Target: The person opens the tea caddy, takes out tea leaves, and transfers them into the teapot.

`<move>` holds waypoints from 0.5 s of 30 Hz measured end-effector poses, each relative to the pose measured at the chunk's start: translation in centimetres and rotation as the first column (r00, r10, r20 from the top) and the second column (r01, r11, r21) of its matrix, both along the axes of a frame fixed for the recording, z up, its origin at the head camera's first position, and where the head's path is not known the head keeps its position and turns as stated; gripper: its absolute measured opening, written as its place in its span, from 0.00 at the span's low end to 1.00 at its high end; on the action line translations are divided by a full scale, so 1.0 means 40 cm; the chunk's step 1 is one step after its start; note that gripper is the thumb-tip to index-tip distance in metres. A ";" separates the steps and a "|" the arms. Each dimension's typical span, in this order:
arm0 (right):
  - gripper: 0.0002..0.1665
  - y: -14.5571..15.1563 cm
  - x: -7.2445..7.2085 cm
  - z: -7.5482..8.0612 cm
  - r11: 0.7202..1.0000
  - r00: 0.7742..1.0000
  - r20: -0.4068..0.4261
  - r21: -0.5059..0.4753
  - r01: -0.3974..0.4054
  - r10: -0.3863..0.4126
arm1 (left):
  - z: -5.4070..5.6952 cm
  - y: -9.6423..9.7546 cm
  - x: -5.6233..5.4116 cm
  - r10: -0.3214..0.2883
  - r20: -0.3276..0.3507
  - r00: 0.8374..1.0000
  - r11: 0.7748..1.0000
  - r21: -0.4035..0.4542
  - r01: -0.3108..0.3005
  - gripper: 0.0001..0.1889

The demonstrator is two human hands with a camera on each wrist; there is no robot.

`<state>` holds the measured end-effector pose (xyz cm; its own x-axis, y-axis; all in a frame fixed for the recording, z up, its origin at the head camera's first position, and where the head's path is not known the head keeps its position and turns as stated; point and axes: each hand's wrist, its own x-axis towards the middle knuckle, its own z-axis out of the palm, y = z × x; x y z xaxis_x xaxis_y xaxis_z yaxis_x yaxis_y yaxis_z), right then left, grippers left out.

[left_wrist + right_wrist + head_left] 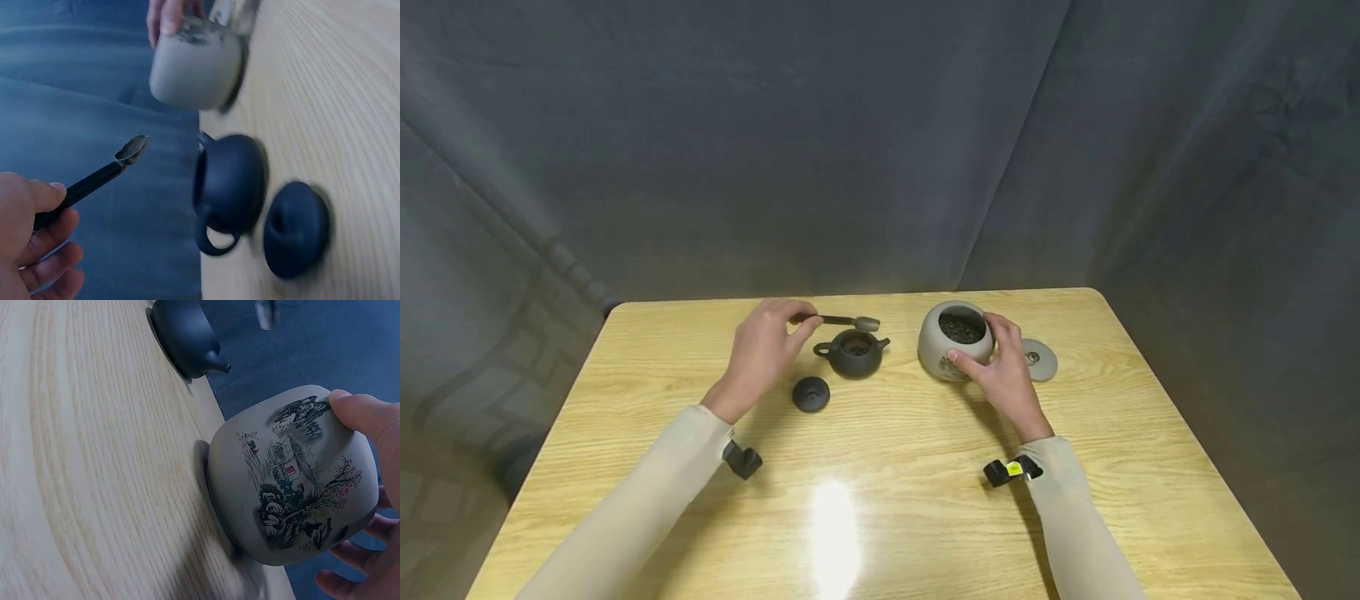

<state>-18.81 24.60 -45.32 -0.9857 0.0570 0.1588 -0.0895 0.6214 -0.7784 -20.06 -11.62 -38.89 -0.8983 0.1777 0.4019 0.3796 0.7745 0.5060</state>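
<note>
My left hand (765,346) pinches the black handle of a small tea scoop (842,320) between thumb and fingers. The scoop's metal head (131,150) hangs above a dark teapot (853,364), which stands uncovered with some dark leaves inside. The round teapot lid (811,395) lies on the table just in front of it. With thumb on the near side and fingers at the far rim, my right hand (1009,379) grips a grey tea jar (281,487) painted with a landscape. Dark tea leaves (961,327) show through the jar's open mouth.
A flat grey jar lid (1043,360) lies right of the jar, behind my right hand. Everything stands on a light wooden table (910,500), with a dark grey curtain (775,167) beyond its back edge. Each wrist carries a small black camera.
</note>
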 end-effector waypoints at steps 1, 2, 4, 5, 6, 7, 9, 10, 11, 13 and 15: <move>0.57 0.000 0.000 0.000 1.000 1.000 0.000 0.000 0.001 -0.001 | 0.006 0.007 0.000 -0.004 0.008 1.000 1.000 0.015 0.004 0.12; 0.57 0.000 0.001 0.001 1.000 1.000 0.001 0.001 0.000 0.000 | 0.012 0.015 0.000 -0.007 0.016 1.000 1.000 0.026 0.006 0.12; 0.57 0.001 0.002 0.002 1.000 1.000 0.002 0.002 0.001 -0.001 | 0.024 0.032 -0.002 -0.014 0.032 0.999 0.999 0.040 0.013 0.12; 0.57 0.000 0.002 0.002 1.000 1.000 0.002 0.002 0.003 -0.003 | 0.031 0.042 -0.003 -0.018 0.038 0.999 0.999 0.046 0.017 0.13; 0.57 0.001 0.002 0.003 1.000 1.000 0.003 0.005 0.004 -0.004 | 0.036 0.052 -0.005 -0.022 0.043 0.999 0.999 0.050 0.020 0.13; 0.57 0.001 0.002 0.004 1.000 1.000 0.002 0.005 0.005 -0.005 | 0.042 0.063 -0.007 -0.028 0.046 0.999 0.998 0.056 0.026 0.13; 0.57 0.000 0.003 0.005 1.000 1.000 0.002 0.004 0.004 -0.004 | 0.052 0.085 -0.012 -0.039 0.052 0.998 0.997 0.070 0.035 0.13; 0.57 0.000 0.003 0.004 1.000 1.000 0.002 0.006 0.004 -0.004 | 0.058 0.095 -0.014 -0.046 0.054 0.997 0.996 0.078 0.042 0.13; 0.57 0.000 0.003 0.004 1.000 1.000 0.002 0.005 0.003 -0.003 | 0.063 0.106 -0.017 -0.053 0.054 0.997 0.995 0.085 0.048 0.13; 0.57 -0.002 0.003 0.003 1.000 1.000 0.003 0.001 0.001 -0.001 | 0.070 0.127 -0.020 -0.066 0.054 0.996 0.994 0.093 0.061 0.13; 0.57 -0.004 0.004 -0.001 1.000 1.000 0.010 -0.003 -0.004 0.004 | 0.073 0.147 -0.021 -0.076 0.058 0.995 0.993 0.093 0.071 0.13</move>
<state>-18.67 24.45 -45.35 -0.9875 0.0534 0.1486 -0.0841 0.6189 -0.7810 -20.91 -5.73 -35.98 -0.9074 0.2095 0.3642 0.4001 0.6957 0.5966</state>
